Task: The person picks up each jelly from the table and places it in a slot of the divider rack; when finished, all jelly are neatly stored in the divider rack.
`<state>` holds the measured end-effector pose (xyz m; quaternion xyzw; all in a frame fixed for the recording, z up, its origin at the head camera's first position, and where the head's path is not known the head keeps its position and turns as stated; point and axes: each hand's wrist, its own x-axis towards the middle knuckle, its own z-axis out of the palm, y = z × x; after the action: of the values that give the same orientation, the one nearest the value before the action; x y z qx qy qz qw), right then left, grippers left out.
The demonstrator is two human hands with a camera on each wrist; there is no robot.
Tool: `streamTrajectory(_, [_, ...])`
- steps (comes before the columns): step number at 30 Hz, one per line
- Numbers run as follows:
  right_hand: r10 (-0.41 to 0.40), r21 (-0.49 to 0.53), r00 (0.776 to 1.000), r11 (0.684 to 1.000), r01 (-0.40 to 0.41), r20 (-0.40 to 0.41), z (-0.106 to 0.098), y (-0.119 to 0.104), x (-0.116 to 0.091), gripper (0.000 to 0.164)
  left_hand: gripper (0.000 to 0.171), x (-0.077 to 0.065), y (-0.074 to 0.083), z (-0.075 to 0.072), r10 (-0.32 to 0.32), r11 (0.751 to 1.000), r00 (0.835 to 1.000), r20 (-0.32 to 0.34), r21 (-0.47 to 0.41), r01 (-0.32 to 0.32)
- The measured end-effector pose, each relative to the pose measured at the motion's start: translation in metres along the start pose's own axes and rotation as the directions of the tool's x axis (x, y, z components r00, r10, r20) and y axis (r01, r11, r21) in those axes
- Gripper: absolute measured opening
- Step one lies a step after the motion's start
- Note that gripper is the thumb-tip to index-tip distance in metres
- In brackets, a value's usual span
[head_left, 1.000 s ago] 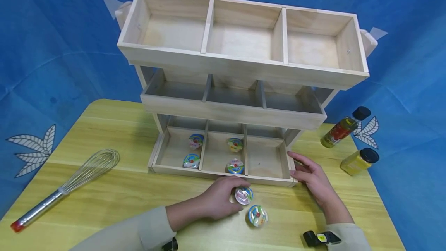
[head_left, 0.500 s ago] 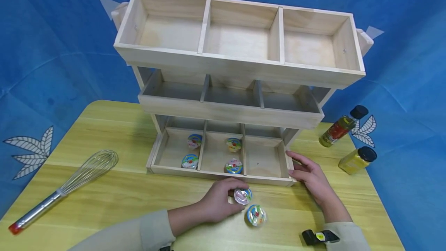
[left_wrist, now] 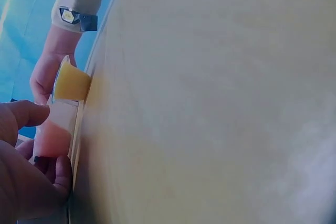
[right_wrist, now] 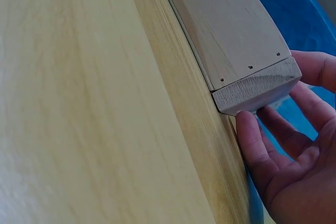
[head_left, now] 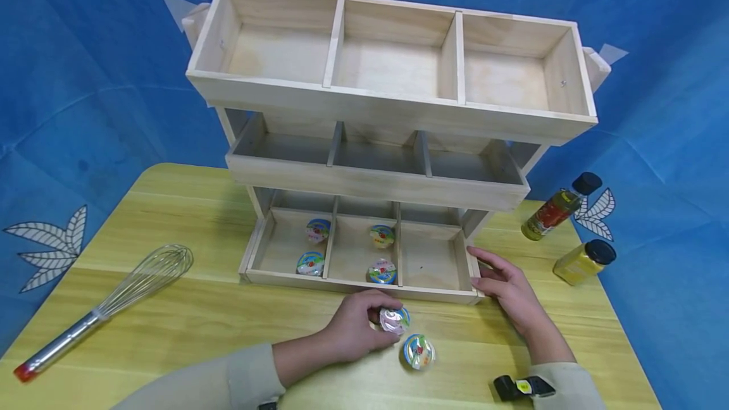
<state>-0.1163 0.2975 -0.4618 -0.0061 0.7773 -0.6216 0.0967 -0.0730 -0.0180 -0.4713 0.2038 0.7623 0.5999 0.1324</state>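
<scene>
My left hand [head_left: 355, 329] pinches a jelly cup [head_left: 395, 320] with a foil lid between thumb and fingers, just in front of the wooden rack [head_left: 393, 103]. In the left wrist view this jelly cup [left_wrist: 52, 139] is pink. Close beside it a yellow jelly cup [left_wrist: 72, 82] lies on the table, untouched. My right hand [head_left: 512, 293] rests its thumb and index finger on the right end of the rack's bottom tier. In the right wrist view, the fingers of that hand [right_wrist: 302, 145] spread against the tier's end [right_wrist: 257, 88].
Two jelly cups [head_left: 311, 263] lie in the bottom tier's left compartment and two more cups [head_left: 382, 271] in its middle one. A whisk [head_left: 114, 302] lies at the left. At the right stand a dark-capped bottle [head_left: 552, 211] and a yellow jar [head_left: 583, 262]. A blue cloth [head_left: 97, 68] hangs behind.
The head view has shifted slightly. My left hand has moved a little left with the pink jelly cup. My right hand keeps its place on the rack.
</scene>
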Motion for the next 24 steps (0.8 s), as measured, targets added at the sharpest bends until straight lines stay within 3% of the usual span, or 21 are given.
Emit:
streamTrajectory(12, [-0.007,-0.001,1.000,1.000,0.007,0.008,0.000,-0.001,-0.001,0.059,0.041,-0.002,0.013,0.001,-0.006,0.998,0.999,0.051,-0.070,0.010])
streamTrajectory(18, [-0.005,0.001,1.000,1.000,0.005,0.000,0.001,-0.003,-0.002,0.059,0.039,0.003,0.022,0.002,0.062,0.993,0.996,0.069,-0.101,-0.055])
streamTrajectory(24, [-0.028,0.005,1.000,1.000,0.028,0.007,0.001,-0.002,-0.002,0.059,0.041,0.016,0.032,0.002,0.104,0.986,0.992,0.069,-0.139,-0.094])
